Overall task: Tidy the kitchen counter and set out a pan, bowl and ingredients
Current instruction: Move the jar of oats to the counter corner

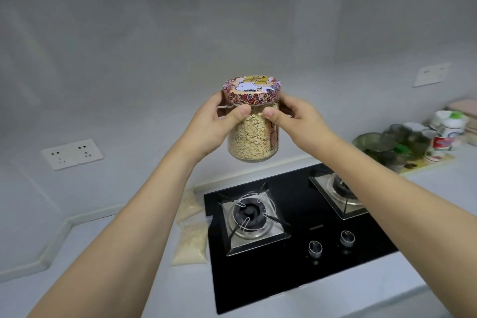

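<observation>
- While you are gripping the jar (251, 134) with left hand (214, 124) and right hand (296, 124), it is hanging above the hob (291, 235).
- Bags (192, 235) are lying beside it on the counter (85, 261).
- Pan and bowl are not showing; most looks left.

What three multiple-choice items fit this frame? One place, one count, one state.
1. Where are the clear bags of grain?
A. on the counter left of the hob
B. on a burner
C. in the jar

2. How many control knobs on the hob?
A. one
B. two
C. four

3. The oat jar is:
A. standing on the counter
B. lying open
C. held up, lid on

Key: 1 A, they lie beside the hob's left edge. 2 B, two knobs at its front. 3 C, left hand and right hand grip it above the hob, patterned lid in place.
</observation>
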Motion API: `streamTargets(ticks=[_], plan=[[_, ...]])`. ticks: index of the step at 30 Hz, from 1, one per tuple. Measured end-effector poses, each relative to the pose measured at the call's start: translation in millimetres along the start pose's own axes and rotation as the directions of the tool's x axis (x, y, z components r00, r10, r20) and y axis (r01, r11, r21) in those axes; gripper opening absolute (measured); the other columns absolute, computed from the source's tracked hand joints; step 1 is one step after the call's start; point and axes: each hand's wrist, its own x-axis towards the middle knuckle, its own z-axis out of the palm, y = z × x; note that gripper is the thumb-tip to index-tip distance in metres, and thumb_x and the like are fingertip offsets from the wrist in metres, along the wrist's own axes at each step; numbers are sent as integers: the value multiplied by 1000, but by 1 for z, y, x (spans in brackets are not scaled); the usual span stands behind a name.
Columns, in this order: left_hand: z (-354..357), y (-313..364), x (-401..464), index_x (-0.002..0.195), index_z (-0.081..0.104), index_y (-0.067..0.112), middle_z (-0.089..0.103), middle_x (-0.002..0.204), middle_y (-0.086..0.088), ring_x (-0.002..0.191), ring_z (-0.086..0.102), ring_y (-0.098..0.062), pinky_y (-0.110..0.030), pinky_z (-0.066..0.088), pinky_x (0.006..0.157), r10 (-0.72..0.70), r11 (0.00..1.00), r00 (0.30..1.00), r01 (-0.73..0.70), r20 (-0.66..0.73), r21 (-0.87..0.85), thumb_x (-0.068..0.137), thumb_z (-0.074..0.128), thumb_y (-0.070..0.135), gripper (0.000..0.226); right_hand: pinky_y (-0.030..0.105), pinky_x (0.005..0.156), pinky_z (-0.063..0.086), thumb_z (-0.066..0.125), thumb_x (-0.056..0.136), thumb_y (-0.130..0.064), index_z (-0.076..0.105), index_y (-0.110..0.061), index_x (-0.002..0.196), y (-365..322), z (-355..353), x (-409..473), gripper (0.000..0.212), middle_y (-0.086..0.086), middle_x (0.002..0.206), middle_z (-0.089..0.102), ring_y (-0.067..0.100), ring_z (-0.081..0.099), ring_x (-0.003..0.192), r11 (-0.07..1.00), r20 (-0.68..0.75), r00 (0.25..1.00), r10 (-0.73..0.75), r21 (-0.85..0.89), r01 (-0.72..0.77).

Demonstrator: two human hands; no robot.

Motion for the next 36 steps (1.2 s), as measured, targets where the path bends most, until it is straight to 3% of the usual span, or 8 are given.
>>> streamTargets(ticks=[6, 12, 17, 22, 26, 30, 33, 36], plan=[[62, 28, 11, 132, 54, 22, 66, 123, 5, 113, 62, -9, -42, 51, 99, 8, 1000, 999, -8, 49, -4, 81, 70, 49, 59, 17, 88, 49, 61, 93, -30, 58, -26, 124, 9, -64, -25, 31, -12, 111, 68, -1, 62, 104, 999, -67, 998, -16, -31, 14], [170, 64, 14, 130, 55, 24, 66, 122, 8, 114, 61, -8, -42, 51, 99, 23, 999, 998, -21, 65, -37, 83, 67, 48, 55, 34, 98, 49, 61, 92, -34, 58, -29, 127, 27, -166, -71, 35, -10, 116, 68, 5, 62, 109, 999, -90, 996, 6, -36, -10], [272, 91, 19, 132, 53, 20, 65, 123, 6, 115, 61, -9, -40, 50, 100, 22, 995, 990, -9, 140, -96, 90, 67, 36, 47, 29, 95, 49, 60, 93, -34, 56, -32, 127, 44, -257, -120, 35, -14, 114, 67, 0, 61, 107, 997, -134, 990, 38, -56, -46], [350, 114, 29, 134, 53, 21, 65, 123, 8, 115, 60, -8, -43, 50, 101, 4, 996, 974, 16, 226, -84, 75, 70, 56, 70, 33, 95, 50, 62, 90, -38, 55, -31, 130, 64, -331, -158, 41, -13, 114, 68, 5, 62, 108, 991, -201, 977, 73, -98, -94], [407, 126, 43, 134, 52, 18, 66, 122, 6, 113, 62, -7, -41, 50, 100, 31, 994, 953, 2, 302, -110, 80, 72, 48, 65, 24, 90, 50, 63, 92, -31, 57, -24, 130, 79, -381, -180, 40, -12, 109, 69, 1, 64, 103, 991, -265, 960, 89, -75, -113], [464, 127, 60, 134, 52, 19, 66, 119, 10, 107, 63, 0, -34, 51, 97, 36, 990, 933, 15, 359, -137, 82, 70, 41, 59, 23, 85, 50, 64, 92, -22, 61, -21, 122, 100, -426, -197, 31, -6, 106, 71, 7, 66, 97, 989, -320, 942, 104, -63, -131], [508, 118, 80, 133, 52, 21, 66, 122, 8, 111, 64, -7, -40, 51, 99, 39, 988, 920, 21, 389, -150, 80, 73, 46, 63, 28, 85, 54, 63, 93, -19, 59, -23, 123, 120, -462, -205, 31, 4, 110, 71, 18, 68, 96, 987, -340, 931, 133, -40, -156], [554, 109, 104, 133, 52, 19, 66, 120, 8, 109, 65, -8, -38, 52, 97, 60, 979, 903, 30, 425, -203, 79, 73, 45, 64, 28, 88, 53, 64, 92, -19, 60, -29, 118, 146, -498, -204, 28, 5, 112, 70, 17, 67, 99, 981, -366, 917, 160, -48, -190]])
